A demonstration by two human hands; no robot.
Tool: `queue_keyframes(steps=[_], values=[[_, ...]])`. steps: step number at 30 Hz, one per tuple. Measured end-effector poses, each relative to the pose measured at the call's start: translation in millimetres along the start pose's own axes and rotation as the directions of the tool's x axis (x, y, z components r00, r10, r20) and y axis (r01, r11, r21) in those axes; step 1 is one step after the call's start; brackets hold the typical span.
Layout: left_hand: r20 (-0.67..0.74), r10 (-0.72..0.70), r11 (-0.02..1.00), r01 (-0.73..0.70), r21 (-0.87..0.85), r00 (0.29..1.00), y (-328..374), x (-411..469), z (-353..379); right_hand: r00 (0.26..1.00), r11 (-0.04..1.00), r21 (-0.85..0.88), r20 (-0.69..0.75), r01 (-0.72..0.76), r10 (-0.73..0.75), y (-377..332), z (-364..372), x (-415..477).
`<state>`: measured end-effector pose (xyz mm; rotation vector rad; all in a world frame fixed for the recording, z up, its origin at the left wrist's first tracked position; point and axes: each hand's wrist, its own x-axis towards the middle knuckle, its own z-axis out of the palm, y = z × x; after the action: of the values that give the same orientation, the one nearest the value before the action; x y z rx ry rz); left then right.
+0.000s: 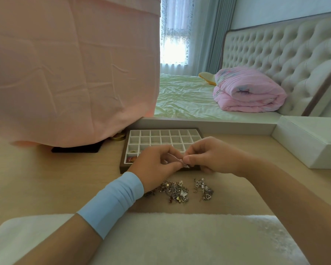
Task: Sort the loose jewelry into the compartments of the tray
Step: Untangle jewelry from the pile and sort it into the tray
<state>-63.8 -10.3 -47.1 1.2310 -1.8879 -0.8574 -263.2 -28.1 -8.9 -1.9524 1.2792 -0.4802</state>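
Gripping from both sides, the left hand and the right hand met fingertip to fingertip over the near rim of the tray. Each grip was closed in a pinch on one small silvery piece. The piece was too small to name more closely. It hung just above the tray's near edge, held clear of the table.

Most of the tray's white compartments showed bare. Only two at its near left corner held anything, a few coloured pieces. On the table just in front of the tray lay the unsorted jewelry, a larger tangled heap and to its right a smaller cluster.

By the look of it the task was in its early part, and the step in hand was readying a single item, perhaps untangling or examining it, before dropping it in. The next move would likely call for one hand to let go. The other would carry the piece a short way over the tray to a compartment and release it without it catching on a divider. After that, pulling the next piece from the larger heap could drag others along with it.
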Motion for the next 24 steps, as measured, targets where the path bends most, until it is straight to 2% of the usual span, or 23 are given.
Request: queue_keyframes(steps=[2,7,14,24], values=[[-0.003,-0.037,0.997,0.037,-0.070,0.999,2,-1,-3,0.999,0.992,0.120,0.028,-0.031,0.028,0,2,-1],[0.048,-0.131,0.977,0.137,-0.163,0.990,7,-2,-7,0.995,0.964,0.250,0.072,-0.088,0.072,-1,6,-1],[0.098,-0.178,0.965,0.193,-0.179,0.979,9,-3,-10,0.991,0.938,0.326,0.098,-0.118,0.091,-2,6,-1],[0.097,-0.162,0.959,0.180,-0.220,0.982,7,-1,-16,0.987,0.899,0.409,0.094,-0.156,0.129,1,7,3]])
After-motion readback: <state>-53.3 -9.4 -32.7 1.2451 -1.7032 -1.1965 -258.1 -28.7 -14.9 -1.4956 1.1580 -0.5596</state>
